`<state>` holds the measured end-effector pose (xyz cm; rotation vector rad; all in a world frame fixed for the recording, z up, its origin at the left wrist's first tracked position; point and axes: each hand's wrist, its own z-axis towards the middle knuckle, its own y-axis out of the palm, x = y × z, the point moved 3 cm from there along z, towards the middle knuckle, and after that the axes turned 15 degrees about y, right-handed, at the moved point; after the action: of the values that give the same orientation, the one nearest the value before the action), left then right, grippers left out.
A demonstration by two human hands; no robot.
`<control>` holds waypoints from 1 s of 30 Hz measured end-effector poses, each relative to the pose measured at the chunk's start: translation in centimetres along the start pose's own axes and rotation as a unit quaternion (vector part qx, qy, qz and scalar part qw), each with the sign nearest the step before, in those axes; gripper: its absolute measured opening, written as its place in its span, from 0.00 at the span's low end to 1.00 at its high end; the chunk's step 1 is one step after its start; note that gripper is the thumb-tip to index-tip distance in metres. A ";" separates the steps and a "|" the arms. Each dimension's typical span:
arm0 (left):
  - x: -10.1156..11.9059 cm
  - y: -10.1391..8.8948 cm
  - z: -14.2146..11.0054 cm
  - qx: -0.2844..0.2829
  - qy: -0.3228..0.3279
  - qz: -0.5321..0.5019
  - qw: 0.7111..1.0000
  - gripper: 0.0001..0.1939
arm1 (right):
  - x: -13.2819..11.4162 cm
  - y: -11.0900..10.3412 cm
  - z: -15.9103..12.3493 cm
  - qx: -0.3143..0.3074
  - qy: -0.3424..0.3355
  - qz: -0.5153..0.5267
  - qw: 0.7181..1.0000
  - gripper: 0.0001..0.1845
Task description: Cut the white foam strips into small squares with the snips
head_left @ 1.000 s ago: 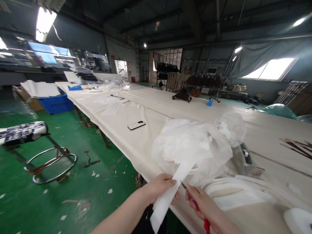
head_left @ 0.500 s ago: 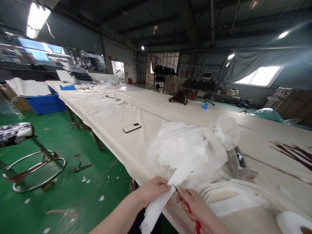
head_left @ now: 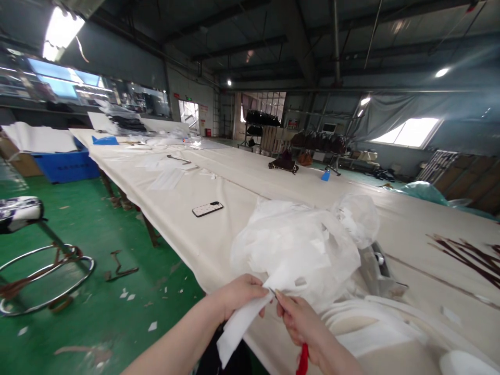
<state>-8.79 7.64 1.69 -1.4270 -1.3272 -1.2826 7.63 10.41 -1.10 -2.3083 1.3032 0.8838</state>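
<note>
My left hand [head_left: 238,296] is closed on a white fabric strip [head_left: 239,325] that hangs down over the table's near edge. My right hand [head_left: 302,325] is closed on red-handled scissors [head_left: 301,360], and their small metal tip meets the strip just right of my left fingers. Directly behind both hands lies a heap of thin white fabric and clear plastic [head_left: 297,247] on the long cream-covered table [head_left: 242,177].
A phone [head_left: 207,209] lies on the table to the left of the heap. A metal tool [head_left: 378,268] sits right of the heap, with white folded fabric [head_left: 375,323] beside it. On the green floor at left are a stool [head_left: 23,250] and scraps. Blue bins stand far left.
Both hands have shifted slightly left and up toward the heap, with the strip hanging lower left. The view has panned a little to the right.
</note>
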 end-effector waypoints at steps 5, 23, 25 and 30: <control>1.3 -0.8 0.7 -0.015 -0.008 -0.002 1.000 0.16 | -1.8 0.2 -1.0 -0.020 0.027 0.018 0.999 0.28; 2.7 -1.5 1.7 0.008 -0.010 0.054 0.998 0.09 | -3.1 0.9 0.3 -0.025 -0.002 0.073 0.997 0.27; 2.4 -1.7 2.0 0.002 -0.012 0.043 0.999 0.10 | -3.0 0.9 0.4 -0.028 -0.003 0.071 0.997 0.27; 2.3 -2.1 2.4 -0.008 -0.011 -0.013 1.000 0.13 | -3.5 1.1 -0.1 -0.036 0.015 0.093 0.995 0.26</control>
<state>-10.58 10.69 3.37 -1.4441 -1.3564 -1.3002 5.42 12.04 1.28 -2.2900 1.5435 0.9715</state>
